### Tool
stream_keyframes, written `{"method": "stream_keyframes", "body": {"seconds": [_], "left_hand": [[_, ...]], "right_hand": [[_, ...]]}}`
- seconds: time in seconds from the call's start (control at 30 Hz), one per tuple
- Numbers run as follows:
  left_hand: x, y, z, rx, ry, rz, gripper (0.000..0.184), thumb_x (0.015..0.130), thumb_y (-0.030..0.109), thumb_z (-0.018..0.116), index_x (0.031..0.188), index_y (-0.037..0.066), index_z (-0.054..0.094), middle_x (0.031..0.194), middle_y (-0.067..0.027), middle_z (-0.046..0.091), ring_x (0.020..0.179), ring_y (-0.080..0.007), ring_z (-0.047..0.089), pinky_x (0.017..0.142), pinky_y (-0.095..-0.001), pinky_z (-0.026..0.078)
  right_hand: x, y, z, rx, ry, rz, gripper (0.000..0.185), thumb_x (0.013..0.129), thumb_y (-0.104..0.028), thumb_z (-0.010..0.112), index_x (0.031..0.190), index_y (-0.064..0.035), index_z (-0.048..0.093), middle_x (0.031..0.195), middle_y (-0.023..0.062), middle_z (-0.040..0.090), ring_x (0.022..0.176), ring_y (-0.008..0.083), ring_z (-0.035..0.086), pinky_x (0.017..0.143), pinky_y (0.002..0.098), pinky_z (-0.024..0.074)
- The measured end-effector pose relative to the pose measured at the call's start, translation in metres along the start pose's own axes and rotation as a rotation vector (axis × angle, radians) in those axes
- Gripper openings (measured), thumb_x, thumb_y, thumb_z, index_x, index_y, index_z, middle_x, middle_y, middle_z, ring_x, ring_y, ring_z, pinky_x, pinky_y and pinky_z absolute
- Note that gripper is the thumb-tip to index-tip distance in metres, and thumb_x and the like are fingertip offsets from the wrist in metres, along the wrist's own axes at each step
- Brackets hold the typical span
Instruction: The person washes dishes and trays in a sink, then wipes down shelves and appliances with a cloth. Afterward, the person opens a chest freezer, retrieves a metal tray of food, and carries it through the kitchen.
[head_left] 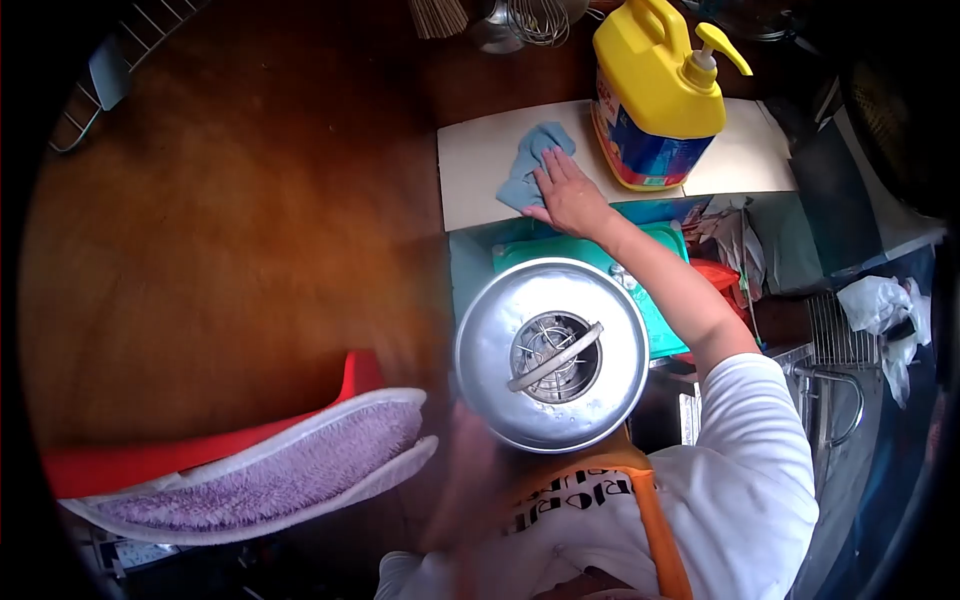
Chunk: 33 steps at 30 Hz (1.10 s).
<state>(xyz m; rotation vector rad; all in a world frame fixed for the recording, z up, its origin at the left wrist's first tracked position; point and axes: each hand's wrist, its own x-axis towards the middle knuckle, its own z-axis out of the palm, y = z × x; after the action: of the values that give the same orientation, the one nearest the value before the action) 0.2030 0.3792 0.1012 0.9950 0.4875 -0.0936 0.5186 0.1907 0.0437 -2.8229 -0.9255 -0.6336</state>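
Observation:
My right hand (573, 193) lies flat on a blue cloth (540, 165), fingers stretched out, pressing it against a pale ledge (470, 180). To the right of that hand stands a large yellow pump bottle (660, 90) with a blue label. My left hand (470, 450) is smeared by motion near the lower left edge of a round silver metal dome (490, 330). Whether it touches the dome I cannot tell. The dome has an open centre with wires inside and a bar handle across it, and hides part of a green plastic item (655, 325).
A purple mop pad (270, 470) lies against a red piece (200, 455) at lower left. A whisk (540, 20) and a brush (438, 15) are at the top. A brown surface (230, 240) fills the left. White plastic bags (885, 305) hang by a wire rack (842, 330) at right.

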Motion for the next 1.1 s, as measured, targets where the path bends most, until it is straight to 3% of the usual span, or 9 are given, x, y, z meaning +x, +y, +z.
{"method": "stream_keyframes", "body": {"seconds": [0.13, 0.2, 0.27, 0.4, 0.53, 0.83, 0.93, 1.0, 1.1], "left_hand": [[-0.003, 0.006, -0.002, -0.080, -0.023, 0.135, 0.054, 0.071, 0.000, 0.044, 0.125, -0.001, 0.045, 0.120, -0.0136, 0.053, 0.113, -0.0255, 0.051, 0.101, -0.0390, 0.038], [0.011, 0.018, 0.010, -0.257, 0.104, 0.116, 0.054, 0.071, 0.001, 0.045, 0.125, -0.001, 0.045, 0.120, -0.0136, 0.054, 0.113, -0.0263, 0.051, 0.101, -0.0398, 0.039], [0.023, 0.030, 0.023, -0.292, 0.051, 0.125, 0.050, 0.072, 0.003, 0.046, 0.123, 0.001, 0.048, 0.123, -0.0138, 0.053, 0.116, -0.0281, 0.050, 0.103, -0.0430, 0.038], [0.078, 0.041, 0.043, -0.438, -0.011, 0.165, 0.039, 0.076, 0.006, 0.049, 0.114, -0.002, 0.051, 0.119, -0.0142, 0.056, 0.113, -0.0289, 0.052, 0.100, -0.0458, 0.040], [0.132, 0.062, 0.080, -0.490, -0.019, 0.202, 0.022, 0.076, 0.003, 0.052, 0.098, 0.000, 0.052, 0.101, -0.0099, 0.057, 0.097, -0.0218, 0.054, 0.093, -0.0379, 0.044], [0.215, 0.061, 0.114, -0.487, -0.082, 0.433, 0.021, 0.089, 0.014, 0.055, 0.104, -0.002, 0.051, 0.102, -0.0092, 0.054, 0.093, -0.0190, 0.052, 0.086, -0.0322, 0.046], [0.207, 0.032, 0.116, -0.362, -0.096, 0.575, 0.026, 0.094, 0.021, 0.052, 0.110, 0.001, 0.049, 0.105, -0.0100, 0.054, 0.089, -0.0198, 0.054, 0.083, -0.0344, 0.048], [0.219, -0.019, 0.099, -0.150, 0.053, 0.598, 0.026, 0.094, 0.020, 0.052, 0.111, 0.001, 0.048, 0.104, -0.0092, 0.052, 0.094, -0.0193, 0.053, 0.087, -0.0353, 0.045], [0.263, -0.120, 0.043, 0.697, -0.179, 0.451, 0.044, 0.081, 0.020, 0.067, 0.116, 0.002, 0.048, 0.116, -0.0147, 0.051, 0.099, -0.0285, 0.053, 0.091, -0.0412, 0.043]], "right_hand": [[-0.076, 0.021, -0.011, -0.367, 0.123, -0.021, 0.038, 0.082, -0.021, 0.058, 0.104, 0.0095, 0.056, 0.112, 0.0337, 0.055, 0.102, 0.0406, 0.058, 0.089, 0.0442, 0.0474], [-0.101, 0.009, -0.066, 0.200, -0.331, 0.350, 0.026, 0.079, -0.015, 0.058, 0.092, 0.0067, 0.062, 0.090, 0.0296, 0.063, 0.083, 0.0408, 0.063, 0.078, 0.0446, 0.0515], [-0.150, 0.010, -0.077, 0.198, -0.578, 0.327, 0.022, 0.078, -0.017, 0.059, 0.083, 0.0036, 0.065, 0.080, 0.0261, 0.064, 0.078, 0.0403, 0.064, 0.075, 0.0450, 0.0519], [-0.242, 0.010, -0.070, 0.519, -0.649, 0.632, 0.028, 0.080, -0.025, 0.063, 0.091, 0.0000, 0.066, 0.086, 0.0243, 0.065, 0.086, 0.0392, 0.063, 0.079, 0.0444, 0.0487], [-0.256, 0.034, -0.074, 0.741, -0.186, 0.879, 0.027, 0.083, -0.013, 0.058, 0.106, -0.0001, 0.062, 0.086, 0.0161, 0.068, 0.084, 0.0226, 0.065, 0.076, 0.0333, 0.0485], [-0.278, 0.035, -0.066, 0.855, 0.080, 1.009, 0.028, 0.081, -0.011, 0.052, 0.106, -0.0005, 0.060, 0.086, 0.0199, 0.066, 0.084, 0.0311, 0.066, 0.077, 0.0364, 0.0485], [-0.302, 0.010, -0.047, 0.539, -0.021, 1.101, 0.036, 0.082, -0.013, 0.054, 0.114, 0.0018, 0.056, 0.107, 0.0278, 0.060, 0.100, 0.0393, 0.059, 0.086, 0.0420, 0.0458], [-0.309, -0.018, -0.016, 0.268, -0.279, 1.187, 0.059, 0.084, -0.025, 0.059, 0.131, 0.0058, 0.039, 0.140, 0.0362, 0.025, 0.129, 0.0505, 0.028, 0.106, 0.0512, 0.0258], [-0.309, -0.031, 0.048, 0.408, -0.522, 1.335, 0.072, 0.087, -0.038, 0.052, 0.137, 0.0084, 0.028, 0.145, 0.0349, 0.015, 0.137, 0.0475, 0.011, 0.112, 0.0492, 0.0105]]}}
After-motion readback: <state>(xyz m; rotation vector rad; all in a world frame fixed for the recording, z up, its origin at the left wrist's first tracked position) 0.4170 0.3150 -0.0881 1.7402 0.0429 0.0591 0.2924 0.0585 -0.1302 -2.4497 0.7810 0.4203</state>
